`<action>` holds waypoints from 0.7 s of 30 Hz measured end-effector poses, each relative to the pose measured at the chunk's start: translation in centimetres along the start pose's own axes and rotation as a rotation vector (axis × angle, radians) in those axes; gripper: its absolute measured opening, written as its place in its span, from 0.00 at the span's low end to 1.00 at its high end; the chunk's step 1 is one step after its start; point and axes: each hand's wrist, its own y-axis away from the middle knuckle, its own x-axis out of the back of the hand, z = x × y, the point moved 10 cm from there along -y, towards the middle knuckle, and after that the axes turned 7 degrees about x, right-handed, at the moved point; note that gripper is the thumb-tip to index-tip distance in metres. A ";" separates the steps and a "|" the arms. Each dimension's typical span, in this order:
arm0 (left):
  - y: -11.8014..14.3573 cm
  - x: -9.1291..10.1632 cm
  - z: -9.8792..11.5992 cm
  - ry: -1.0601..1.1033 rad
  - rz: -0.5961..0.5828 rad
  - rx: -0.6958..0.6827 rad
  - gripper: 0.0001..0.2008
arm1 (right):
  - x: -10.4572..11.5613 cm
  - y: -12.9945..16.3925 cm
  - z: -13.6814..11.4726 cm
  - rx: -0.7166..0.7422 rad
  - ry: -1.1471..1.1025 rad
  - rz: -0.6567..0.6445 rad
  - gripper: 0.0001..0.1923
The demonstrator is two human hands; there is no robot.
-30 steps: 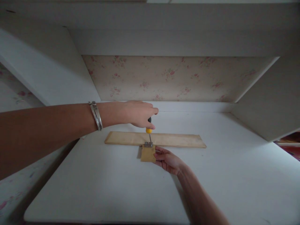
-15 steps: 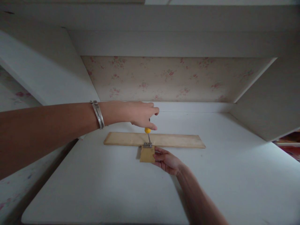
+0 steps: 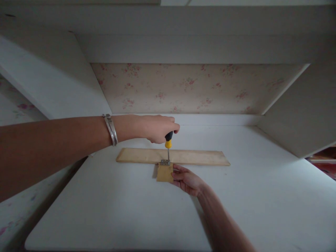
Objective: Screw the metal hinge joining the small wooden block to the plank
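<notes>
My left hand (image 3: 161,128) is closed around the handle of a black and yellow screwdriver (image 3: 168,140), held upright with its shaft pointing down. The tip meets a small metal hinge (image 3: 165,162), which spans a long, thin wooden board (image 3: 199,157) and a small wooden block (image 3: 165,173). Any screw under the tip is too small to make out. From the right side, my right hand (image 3: 187,180) pinches the small block between thumb and fingers. A silver bracelet (image 3: 110,129) circles my left wrist.
Everything lies on a white tabletop (image 3: 118,210) with side panels (image 3: 296,112) left and right. Behind it is a floral-papered back wall (image 3: 170,87), and a white shelf edge (image 3: 170,49) hangs over the work. Reddish items (image 3: 324,161) show at the far right.
The left thumb has swung back, exposing the screwdriver's black handle. The screwdriver has straightened and its handle shifted slightly right. My right hand, the block and the board stay in place.
</notes>
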 end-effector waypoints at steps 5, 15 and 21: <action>0.0 0.2 -1.4 -0.038 0.021 0.142 0.22 | -0.1 0.0 -0.1 0.005 -0.002 -0.002 0.23; -0.3 0.3 -1.3 -0.037 0.048 0.149 0.23 | -0.2 -0.1 -0.1 0.013 -0.019 -0.005 0.23; -0.1 -0.3 -0.2 0.015 0.006 0.010 0.23 | 0.0 -0.1 0.1 0.002 -0.016 0.005 0.23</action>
